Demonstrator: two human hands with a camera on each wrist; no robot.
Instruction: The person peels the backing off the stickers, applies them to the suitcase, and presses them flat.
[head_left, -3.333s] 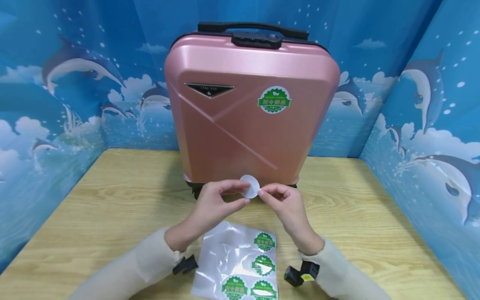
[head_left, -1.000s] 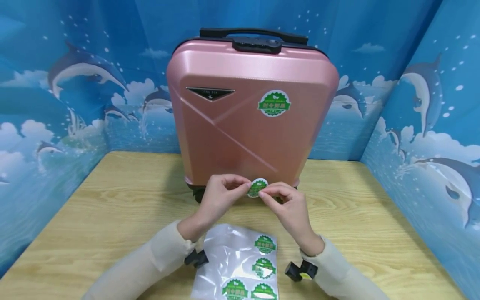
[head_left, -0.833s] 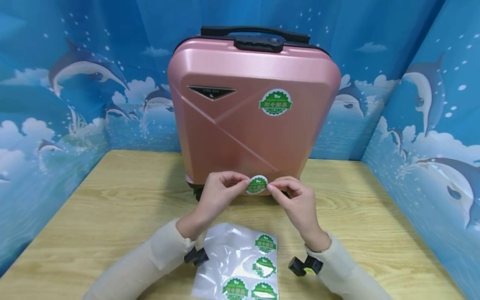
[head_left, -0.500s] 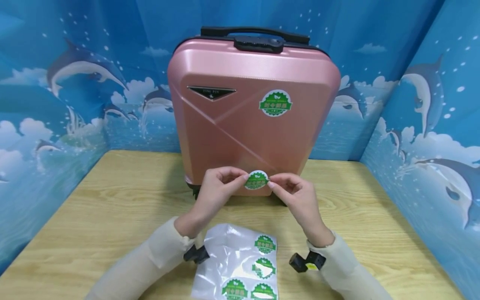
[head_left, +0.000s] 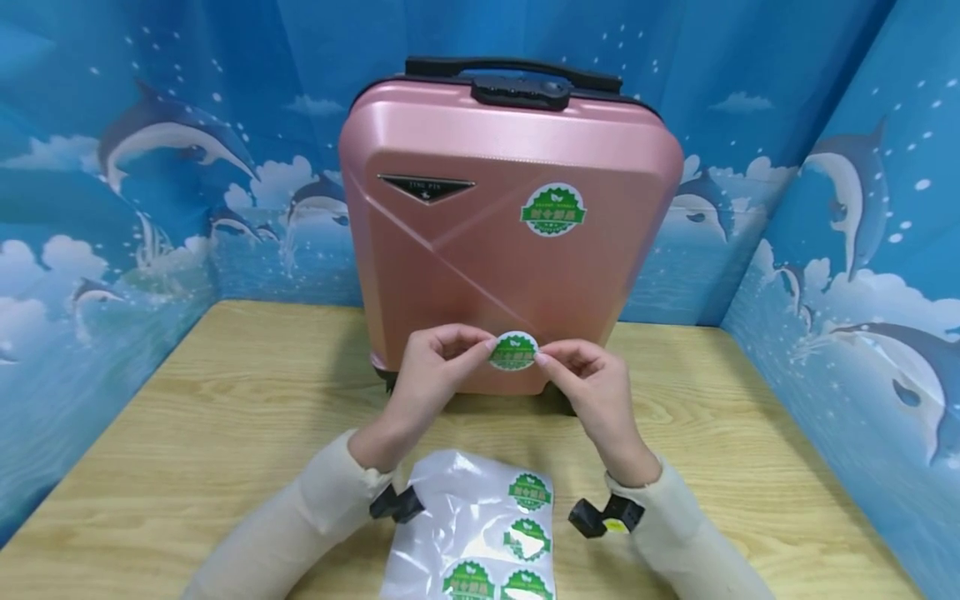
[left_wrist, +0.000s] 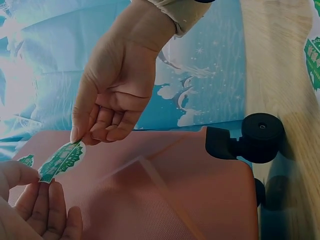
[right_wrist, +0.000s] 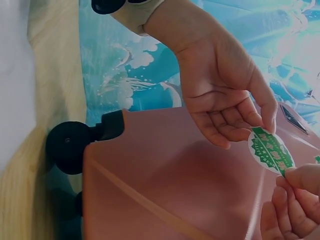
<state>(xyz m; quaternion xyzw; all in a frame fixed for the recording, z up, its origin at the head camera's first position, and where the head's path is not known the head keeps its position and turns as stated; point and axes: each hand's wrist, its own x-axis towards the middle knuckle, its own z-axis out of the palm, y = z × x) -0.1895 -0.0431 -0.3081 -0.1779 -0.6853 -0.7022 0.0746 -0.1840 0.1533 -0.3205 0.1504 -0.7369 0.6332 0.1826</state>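
A round green-and-white sticker (head_left: 514, 351) is held upright before the lower part of a pink suitcase (head_left: 408, 287). My left hand (head_left: 431, 371) pinches its left edge between thumb and fingers. On the opposite edge, my right hand (head_left: 596, 387) pinches it the same way. Both wrist views show the sticker (left_wrist: 61, 161) stretched between the two hands, its printed side partly visible. In the head view it overlaps the suitcase; whether it touches the shell I cannot tell. Another such sticker (head_left: 553, 210) is stuck at the suitcase's upper right.
A glossy sticker sheet (head_left: 442, 517) lies on the wooden table (head_left: 247, 417) below the hands, several green stickers still on it. The suitcase stands upright, with a black handle (head_left: 517, 65) and black wheels (left_wrist: 262, 137). Blue dolphin-print curtains (head_left: 168, 192) close in the back and sides.
Earlier the sticker's white back faced the camera; now its green print does. Both hands have since raised it slightly up along the suitcase front, each keeping its pinch.
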